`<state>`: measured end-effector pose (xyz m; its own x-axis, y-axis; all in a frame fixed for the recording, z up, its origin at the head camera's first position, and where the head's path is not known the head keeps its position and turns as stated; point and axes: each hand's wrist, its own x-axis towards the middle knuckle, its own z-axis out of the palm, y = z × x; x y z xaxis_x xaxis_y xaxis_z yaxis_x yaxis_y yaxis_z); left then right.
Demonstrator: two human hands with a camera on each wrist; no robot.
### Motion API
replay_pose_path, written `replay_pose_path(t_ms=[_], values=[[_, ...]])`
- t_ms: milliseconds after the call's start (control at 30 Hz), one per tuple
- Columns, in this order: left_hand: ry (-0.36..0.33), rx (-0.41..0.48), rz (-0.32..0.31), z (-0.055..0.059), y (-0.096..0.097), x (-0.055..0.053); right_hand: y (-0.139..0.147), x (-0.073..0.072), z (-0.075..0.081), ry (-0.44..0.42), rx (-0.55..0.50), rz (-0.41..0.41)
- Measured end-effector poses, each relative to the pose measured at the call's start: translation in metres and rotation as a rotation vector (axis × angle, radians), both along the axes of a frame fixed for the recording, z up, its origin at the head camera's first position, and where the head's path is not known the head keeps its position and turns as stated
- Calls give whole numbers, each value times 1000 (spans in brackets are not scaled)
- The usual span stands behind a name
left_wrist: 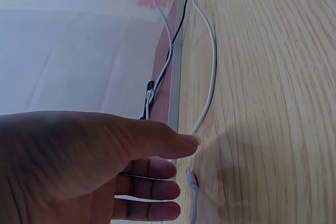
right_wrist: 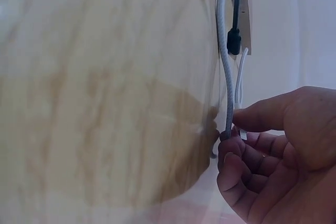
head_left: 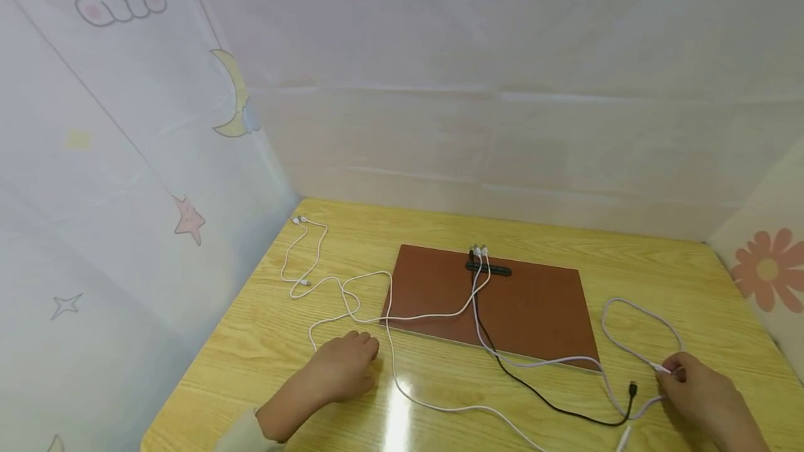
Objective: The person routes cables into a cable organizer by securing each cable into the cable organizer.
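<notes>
Lilac cable [right_wrist: 226, 66]: one, braided jacket, right side of table beyond the board, bent into a loop; its slim white connector [right_wrist: 242, 134] is pinched between thumb and curled fingers of the right hand [head_left: 703, 393], forearm in from the lower right. Near that hand: one boxy black connector [head_left: 632, 388] ending the single thin black cable, plus one white plug [head_left: 623, 439] at the bottom edge. Left hand [head_left: 345, 368] is low by the board's front-left corner, thumb straight, fingers loosely bent, relaxed. One loose white tip [left_wrist: 192, 182] sits just beside its fingertips, can't tell if touching; a smooth white cable [left_wrist: 213, 66] passes behind the thumb. One board [head_left: 553, 312], flat brown rectangle with pale edge, carries one slim black holder bar [head_left: 499, 270] near its rear edge; three connectors there, one black, two white. Three more white connectors at far left, two paired in the corner. Table [head_left: 251, 340]: glossy yellow wood grain. Creased pale sheeting [head_left: 502, 159] behind, one pink flower print [head_left: 768, 270] at right.
</notes>
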<state>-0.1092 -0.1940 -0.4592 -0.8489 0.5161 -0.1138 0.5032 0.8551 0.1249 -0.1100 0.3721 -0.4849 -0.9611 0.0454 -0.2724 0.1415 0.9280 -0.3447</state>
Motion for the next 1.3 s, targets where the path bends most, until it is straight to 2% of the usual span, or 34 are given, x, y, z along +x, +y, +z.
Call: replay_pose_path(t_ms=[100,233,400,667,900,1067,1167,1300], values=[[-25,-2,22,1,-7,1,2,-1,1,-19,-2,-6],[-27,-10,35,0,-15,2,5,-2,0,-30,1,-23],[-29,-15,81,-3,-21,2,12,-3,-3,-31,8,-20],[-55,41,99,-10,-27,0,13,-5,-3,-12,20,-6],[-58,90,115,-15,-28,0,5,-7,3,-14,5,18],[-71,147,112,-10,-30,1,0,-8,9,2,14,11],[-40,164,103,-4,-29,2,-1,-10,10,0,17,10],[29,191,85,8,-26,2,-5,-12,12,44,13,33]])
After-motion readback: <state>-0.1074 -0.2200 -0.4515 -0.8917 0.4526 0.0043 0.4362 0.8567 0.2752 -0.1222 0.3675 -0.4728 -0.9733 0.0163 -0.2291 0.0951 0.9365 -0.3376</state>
